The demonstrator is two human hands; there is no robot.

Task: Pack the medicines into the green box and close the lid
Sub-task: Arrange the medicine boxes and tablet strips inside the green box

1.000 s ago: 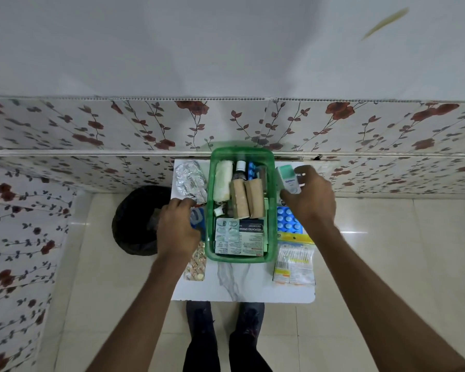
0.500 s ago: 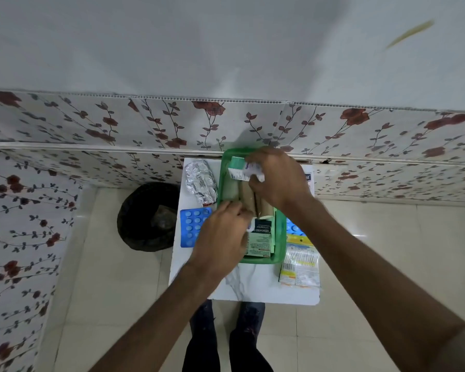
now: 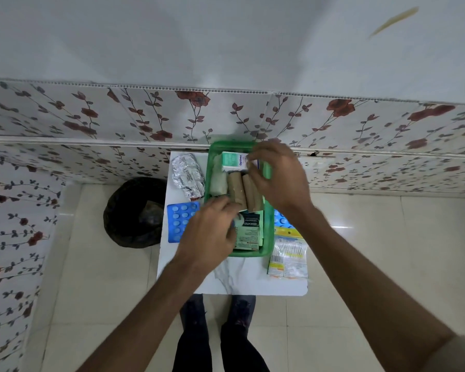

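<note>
The green box [image 3: 268, 238] stands open in the middle of a small white table [image 3: 253, 283]. Inside lie a white roll [image 3: 217, 181], two brown rolls [image 3: 237, 189] and a green printed carton [image 3: 250, 233]. My right hand [image 3: 277, 178] is over the box's far end, shut on a white and green carton [image 3: 232, 159] held flat above the contents. My left hand [image 3: 210, 234] reaches over the box's near left side with its fingers bent down among the contents; what it holds is hidden.
Left of the box lie a foil pack [image 3: 188, 175] and a blue blister sheet [image 3: 180, 224]. On the right are another blue blister [image 3: 281, 220] and a clear sachet pack [image 3: 287, 255]. A black bin [image 3: 134, 210] stands on the floor at the left. The flowered wall is just behind.
My right hand carried the white and green carton from the table's right side to over the box's far end. My left hand moved from beside the blue blister to over the box.
</note>
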